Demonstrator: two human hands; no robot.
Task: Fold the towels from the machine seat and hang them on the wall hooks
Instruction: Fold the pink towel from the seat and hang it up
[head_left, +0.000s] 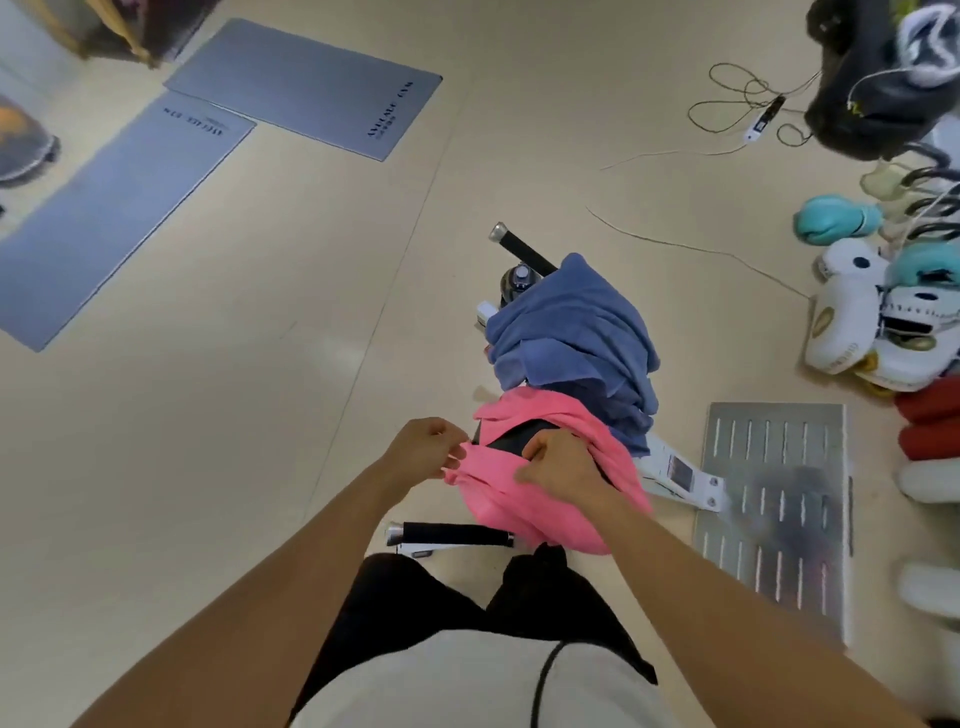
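Open floor (260, 415) left of machine, metal plate (774, 499) and gloves (872, 312) crowding right

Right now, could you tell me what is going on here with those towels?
A person is standing over an exercise machine with two towels heaped on it. Both hands are on the pink towel: the left hand pinches its edge and the right hand grips its bunched middle. The blue towel lies crumpled just beyond, untouched. Nothing is folded yet, and no wall hooks are in view.
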